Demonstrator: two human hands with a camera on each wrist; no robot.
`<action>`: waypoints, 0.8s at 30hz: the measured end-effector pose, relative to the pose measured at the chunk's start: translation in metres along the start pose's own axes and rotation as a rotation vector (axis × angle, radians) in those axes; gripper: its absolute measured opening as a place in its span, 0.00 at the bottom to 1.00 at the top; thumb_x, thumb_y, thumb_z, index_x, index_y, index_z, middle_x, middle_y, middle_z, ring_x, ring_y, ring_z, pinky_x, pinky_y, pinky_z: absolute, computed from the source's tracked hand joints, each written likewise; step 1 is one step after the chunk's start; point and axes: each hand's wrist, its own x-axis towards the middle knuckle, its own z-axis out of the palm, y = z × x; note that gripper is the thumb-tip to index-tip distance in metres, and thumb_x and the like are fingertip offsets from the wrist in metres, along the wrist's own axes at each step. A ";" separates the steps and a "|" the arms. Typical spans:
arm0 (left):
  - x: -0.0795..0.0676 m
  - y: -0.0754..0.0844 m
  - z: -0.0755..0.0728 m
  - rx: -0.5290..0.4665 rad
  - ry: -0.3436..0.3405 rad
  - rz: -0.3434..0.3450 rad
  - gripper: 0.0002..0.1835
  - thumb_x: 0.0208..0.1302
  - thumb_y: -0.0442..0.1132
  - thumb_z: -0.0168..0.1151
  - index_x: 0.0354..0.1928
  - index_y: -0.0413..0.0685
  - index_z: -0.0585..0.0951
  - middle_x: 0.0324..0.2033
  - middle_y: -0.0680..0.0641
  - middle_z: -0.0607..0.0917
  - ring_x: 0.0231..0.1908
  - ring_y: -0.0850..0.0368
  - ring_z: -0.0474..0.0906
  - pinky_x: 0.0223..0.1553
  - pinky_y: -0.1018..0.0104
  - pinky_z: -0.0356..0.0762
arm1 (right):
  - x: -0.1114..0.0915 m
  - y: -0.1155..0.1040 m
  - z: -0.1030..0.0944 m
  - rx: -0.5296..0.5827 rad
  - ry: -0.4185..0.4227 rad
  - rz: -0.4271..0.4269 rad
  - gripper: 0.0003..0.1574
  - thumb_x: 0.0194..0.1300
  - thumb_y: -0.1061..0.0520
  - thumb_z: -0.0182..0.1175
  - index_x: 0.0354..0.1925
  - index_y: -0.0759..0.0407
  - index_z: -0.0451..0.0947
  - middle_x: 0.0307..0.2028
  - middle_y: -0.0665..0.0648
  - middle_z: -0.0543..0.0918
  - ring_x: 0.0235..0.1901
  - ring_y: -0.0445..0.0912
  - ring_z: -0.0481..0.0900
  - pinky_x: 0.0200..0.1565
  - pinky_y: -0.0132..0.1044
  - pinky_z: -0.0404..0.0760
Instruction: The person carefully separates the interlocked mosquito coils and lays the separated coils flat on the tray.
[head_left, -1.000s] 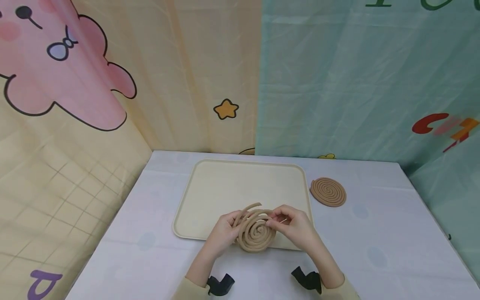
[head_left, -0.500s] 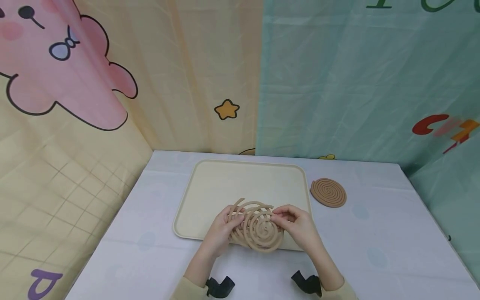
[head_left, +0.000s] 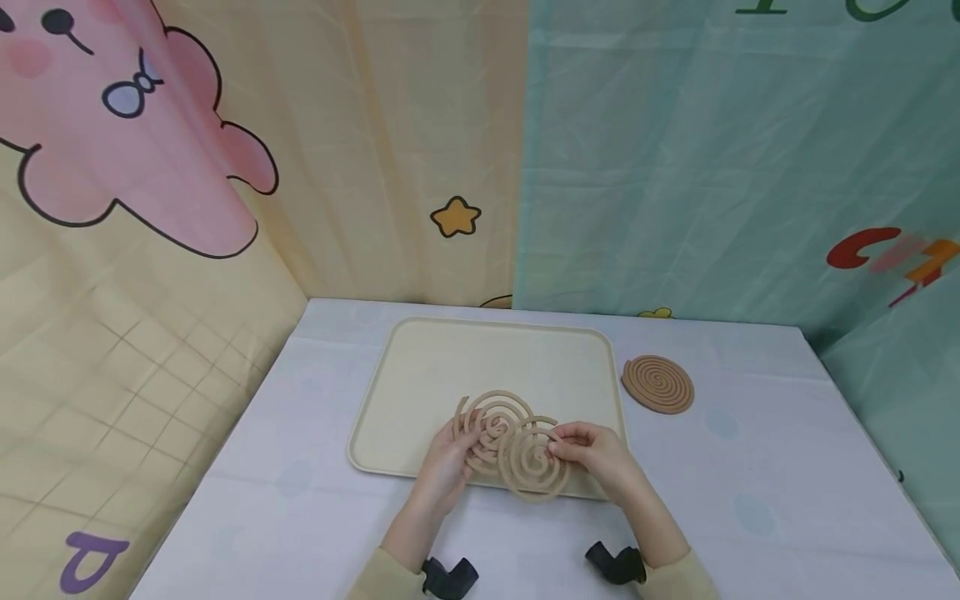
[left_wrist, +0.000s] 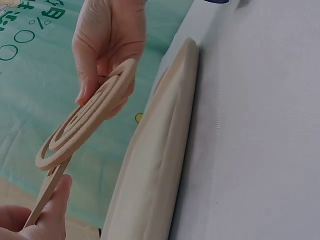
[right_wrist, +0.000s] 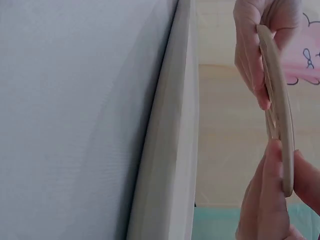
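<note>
Tan coil (head_left: 496, 426) pinched in left hand (head_left: 446, 461), second coil (head_left: 534, 457) pinched in right hand (head_left: 600, 452), above tray (head_left: 450, 358), probably to part them.

In the head view, we cannot see some fingers of the left hand (head_left: 442, 461) behind one mosquito coil (head_left: 496, 427), partly covered by a second coil (head_left: 535, 458). We find the pink bear print (head_left: 161, 158) cut off at left.
</note>
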 end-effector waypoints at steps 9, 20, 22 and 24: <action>0.011 -0.010 -0.007 -0.030 0.063 -0.037 0.22 0.79 0.41 0.43 0.62 0.27 0.67 0.47 0.49 0.80 0.44 0.68 0.77 0.43 0.80 0.77 | 0.006 0.015 -0.017 0.131 -0.098 0.021 0.13 0.69 0.62 0.58 0.47 0.71 0.70 0.33 0.48 0.87 0.34 0.35 0.83 0.35 0.25 0.81; 0.021 -0.010 -0.022 -0.007 0.077 -0.092 0.25 0.79 0.40 0.41 0.67 0.26 0.63 0.63 0.36 0.72 0.56 0.62 0.74 0.54 0.75 0.75 | 0.014 0.020 -0.040 0.202 0.082 0.080 0.32 0.71 0.61 0.56 0.65 0.76 0.59 0.38 0.45 0.85 0.36 0.32 0.83 0.40 0.23 0.81; 0.022 -0.009 -0.023 0.023 0.086 -0.096 0.24 0.79 0.38 0.42 0.67 0.26 0.63 0.65 0.35 0.70 0.56 0.61 0.74 0.54 0.74 0.75 | 0.014 0.020 -0.042 0.192 0.104 0.080 0.34 0.70 0.62 0.57 0.67 0.76 0.56 0.38 0.45 0.85 0.36 0.32 0.83 0.40 0.23 0.81; 0.023 -0.010 -0.024 0.052 0.097 -0.093 0.23 0.78 0.37 0.45 0.65 0.25 0.64 0.62 0.35 0.74 0.51 0.62 0.77 0.49 0.74 0.77 | 0.014 0.020 -0.044 0.168 0.122 0.086 0.36 0.70 0.63 0.57 0.68 0.76 0.55 0.39 0.46 0.84 0.36 0.32 0.83 0.39 0.23 0.82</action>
